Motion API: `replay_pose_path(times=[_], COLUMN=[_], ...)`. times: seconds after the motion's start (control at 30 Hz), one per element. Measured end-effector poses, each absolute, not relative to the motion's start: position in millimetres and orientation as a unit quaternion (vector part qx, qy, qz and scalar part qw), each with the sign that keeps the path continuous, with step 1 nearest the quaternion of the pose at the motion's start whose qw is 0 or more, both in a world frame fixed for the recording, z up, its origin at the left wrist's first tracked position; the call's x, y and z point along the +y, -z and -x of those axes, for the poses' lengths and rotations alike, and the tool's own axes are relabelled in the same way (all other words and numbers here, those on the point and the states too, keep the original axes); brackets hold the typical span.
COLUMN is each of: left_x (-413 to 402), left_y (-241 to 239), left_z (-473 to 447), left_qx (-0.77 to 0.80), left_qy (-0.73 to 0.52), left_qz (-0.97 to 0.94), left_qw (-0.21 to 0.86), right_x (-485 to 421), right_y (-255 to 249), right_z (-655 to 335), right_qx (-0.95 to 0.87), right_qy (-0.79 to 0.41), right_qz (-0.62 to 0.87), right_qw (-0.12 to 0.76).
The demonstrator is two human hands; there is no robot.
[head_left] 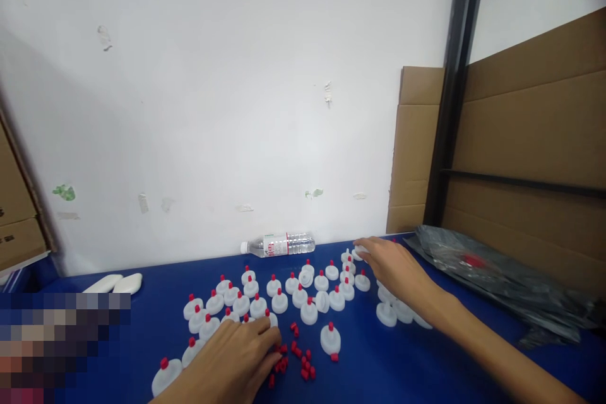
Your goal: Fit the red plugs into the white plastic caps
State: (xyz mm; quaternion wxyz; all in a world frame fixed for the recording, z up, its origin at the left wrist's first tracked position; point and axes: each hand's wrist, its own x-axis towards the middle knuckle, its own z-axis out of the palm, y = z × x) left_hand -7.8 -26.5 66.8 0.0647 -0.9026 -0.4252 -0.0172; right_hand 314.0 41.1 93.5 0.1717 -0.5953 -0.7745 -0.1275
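My left hand point(239, 353) is low over the blue table, its fingers curled together beside a loose scatter of small red caps point(305, 366). Whether a cap is between the fingertips is hidden. Farther back on the right, my right hand point(391, 268) has its fingertips closed on a white round plastic lid point(360, 251) with a nozzle side I cannot see. Many similar white lids point(309, 311) stand around the middle, most with a red cap on the nozzle. Beneath my right forearm lie several white lids point(387, 314) without visible red caps.
A clear water bottle point(288, 244) lies along the white wall. Two smooth white objects point(127, 284) are at the left. Grey plastic bags point(492, 284) lie at the right, before cardboard point(530, 132) and a dark post point(452, 88). Pixelation hides the lower left corner.
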Motion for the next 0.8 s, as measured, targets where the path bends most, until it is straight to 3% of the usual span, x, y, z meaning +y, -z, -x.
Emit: replay_pose_path(times=[0.13,0.3,0.47,0.67,0.8], left_x=[-27,-23,-18,-17,-26], left_y=[-67,-62,-56,-63,-88], left_z=[9,13,15,21,28], left_qx=[-0.437,-0.400,-0.338,-0.376,-0.433], left_qy=[0.089,0.256,0.371,0.334,0.182], left_qz=[0.892,0.877,0.862,0.862,0.881], left_qw=[0.067,0.071,0.065,0.060,-0.055], right_x=[35,16,-6,-8,-7], right_y=[-91,-83,-78,-76,-77], right_z=[-303,-284,-264,-259,-262], right_qx=[-0.804,-0.883,-0.938,-0.950,-0.948], right_qy=[0.126,0.146,0.132,0.150,0.149], right_qz=[0.541,0.361,0.244,0.185,0.189], right_qw=[0.210,0.263,0.208,0.202,0.209])
